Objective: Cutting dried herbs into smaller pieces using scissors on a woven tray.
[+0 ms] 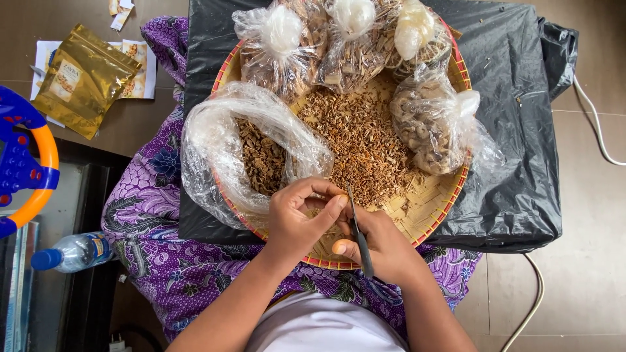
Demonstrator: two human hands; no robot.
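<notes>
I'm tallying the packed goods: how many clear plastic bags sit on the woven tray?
5. Three tied bags line the far rim: left, middle, right. One tied bag lies at the right side, and one open bag at the left. More could be hidden behind.

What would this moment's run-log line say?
left hand: pinching small piece | right hand: holding scissors | over woven tray

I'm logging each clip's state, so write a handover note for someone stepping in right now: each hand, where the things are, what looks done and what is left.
Left hand: fingertips pinch a small piece I can't make out, over the woven tray.
Right hand: grips scissors, blades pointing towards that piece.
Tray sits on a black plastic sheet across the lap.
Done: a pile of brown cut bits fills the tray's middle.
Left: an open bag of dried pieces beside the left hand; knotted bags at the far rim.
</notes>
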